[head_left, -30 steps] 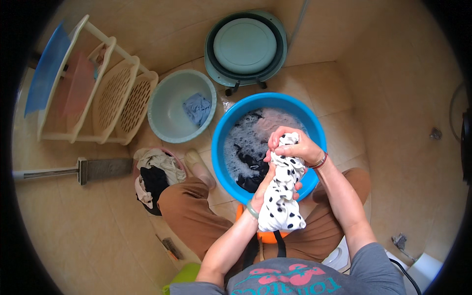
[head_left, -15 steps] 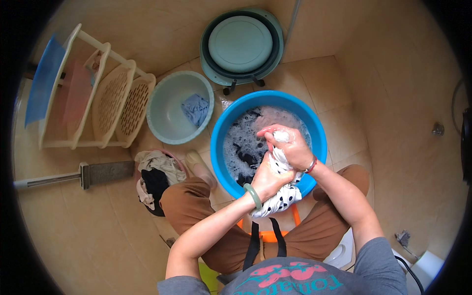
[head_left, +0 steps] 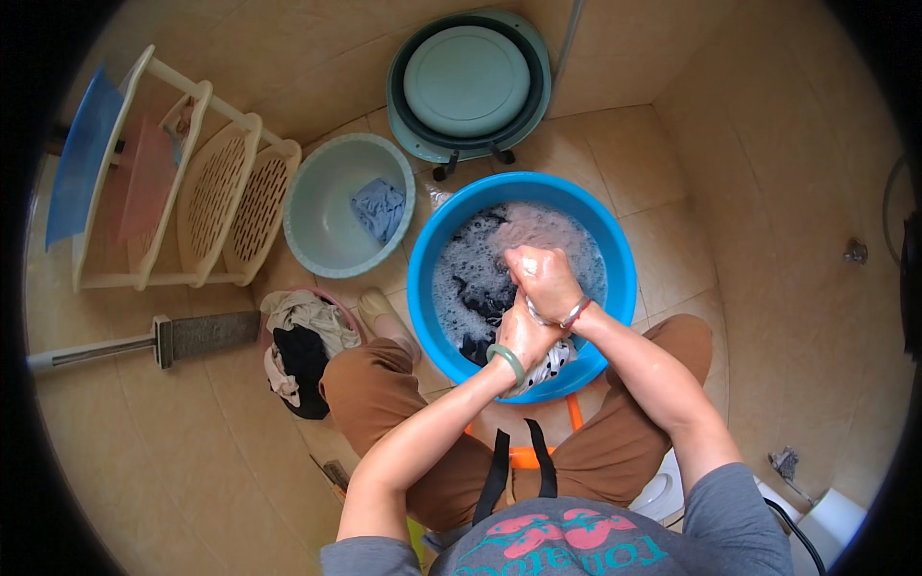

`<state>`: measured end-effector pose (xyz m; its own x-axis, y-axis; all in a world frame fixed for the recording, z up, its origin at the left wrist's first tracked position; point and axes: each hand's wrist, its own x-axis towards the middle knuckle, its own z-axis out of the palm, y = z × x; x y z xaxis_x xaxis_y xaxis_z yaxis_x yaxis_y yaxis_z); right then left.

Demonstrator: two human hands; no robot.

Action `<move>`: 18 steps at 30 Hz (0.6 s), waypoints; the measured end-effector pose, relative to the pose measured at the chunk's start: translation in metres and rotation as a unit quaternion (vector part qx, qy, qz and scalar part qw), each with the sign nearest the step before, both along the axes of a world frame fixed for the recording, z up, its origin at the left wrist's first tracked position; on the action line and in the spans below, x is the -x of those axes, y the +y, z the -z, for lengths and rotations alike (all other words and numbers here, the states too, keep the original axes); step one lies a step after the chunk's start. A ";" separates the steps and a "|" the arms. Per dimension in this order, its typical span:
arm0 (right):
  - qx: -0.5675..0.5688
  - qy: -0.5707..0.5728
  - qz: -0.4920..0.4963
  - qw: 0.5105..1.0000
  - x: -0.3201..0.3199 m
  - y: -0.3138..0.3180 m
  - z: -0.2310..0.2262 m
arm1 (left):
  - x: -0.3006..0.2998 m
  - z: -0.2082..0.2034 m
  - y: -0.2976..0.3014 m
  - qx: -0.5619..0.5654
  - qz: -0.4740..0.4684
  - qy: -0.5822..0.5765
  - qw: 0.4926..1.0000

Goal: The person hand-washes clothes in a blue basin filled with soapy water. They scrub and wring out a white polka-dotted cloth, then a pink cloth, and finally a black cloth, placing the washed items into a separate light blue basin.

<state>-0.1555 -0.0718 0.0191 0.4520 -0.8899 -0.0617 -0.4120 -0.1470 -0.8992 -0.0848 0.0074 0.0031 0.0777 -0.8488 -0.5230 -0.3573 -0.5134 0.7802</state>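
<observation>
A wet white cloth with black dots (head_left: 550, 366) is bunched between my two hands over the blue basin (head_left: 419, 305). My left hand (head_left: 526, 334), with a green bangle at its wrist, is closed round the cloth. Just above it my right hand (head_left: 545, 280) is a fist pressed against the left, closed on the cloth's upper part, most of which it hides. The cloth's lower end hangs below my left hand at the basin's near rim. Foamy water and dark clothes (head_left: 485, 300) fill the basin.
A pale green basin (head_left: 322, 252) with a blue cloth (head_left: 378, 210) stands left. Beyond, a folding basin (head_left: 468, 82) leans at the wall. Further left are a cream shelf rack (head_left: 216, 197), a pink tub of laundry (head_left: 305, 357) and a flat mop (head_left: 206, 340).
Both hands have come closer together, the right one now curled into a fist. The cloth's dangling end has moved up and in, toward the basin's near rim.
</observation>
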 end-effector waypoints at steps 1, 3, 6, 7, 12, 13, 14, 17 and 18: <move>0.006 0.021 0.003 1.000 0.000 0.000 0.008 | 0.002 0.005 0.001 0.004 -0.004 -0.004 1.000; 0.021 0.043 0.031 0.998 -0.002 0.001 0.018 | 0.003 0.016 0.001 0.008 -0.012 -0.013 1.000; -0.114 -0.028 0.031 0.993 0.000 -0.002 0.022 | 0.002 0.025 0.003 0.106 -0.078 0.118 0.984; -0.226 -0.106 0.010 0.968 0.003 -0.008 0.023 | 0.002 0.024 0.005 0.152 -0.106 0.186 0.965; -0.439 -0.428 -0.118 0.781 0.033 -0.031 -0.016 | -0.027 -0.044 0.007 -0.182 -0.151 0.530 0.814; -0.439 -0.448 -0.133 0.768 0.035 -0.032 -0.017 | -0.029 -0.045 0.008 -0.201 -0.137 0.583 0.775; -0.438 -0.467 -0.147 0.754 0.038 -0.033 -0.018 | -0.031 -0.046 0.008 -0.220 -0.123 0.633 0.732; -0.464 -0.515 -0.180 0.698 0.034 -0.029 -0.025 | -0.031 -0.033 0.014 -0.209 -0.048 0.772 0.599; -0.479 -0.528 -0.190 0.676 0.030 -0.026 -0.029 | -0.028 -0.032 0.014 -0.197 -0.026 0.816 0.543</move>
